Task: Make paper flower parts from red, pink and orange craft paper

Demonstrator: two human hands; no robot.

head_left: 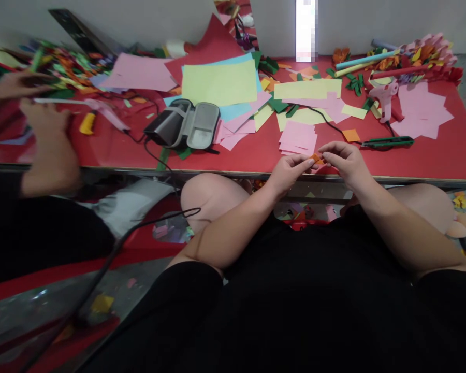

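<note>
Between my two hands, at the front edge of the red table (423, 160), is a small piece of orange paper (316, 158). My left hand (291, 171) pinches it between thumb and fingers. From the other side, the fingertips of my right hand (344, 159) close on the same piece. Just beyond lies a stack of pink paper squares (298, 137). An orange paper square (350, 135) rests near my right hand, beside a green utility knife (388, 142). Whether the held piece is folded is too small to tell.
A pink glue gun (386, 98) stands at the right, near paper flowers (431, 54) and rolled paper tubes. An open grey case (202, 124) and yellow sheets (219, 83) lie centre-left. At far left, another person's hands (48, 124) work near a second glue gun (106, 114); cables cross the table.
</note>
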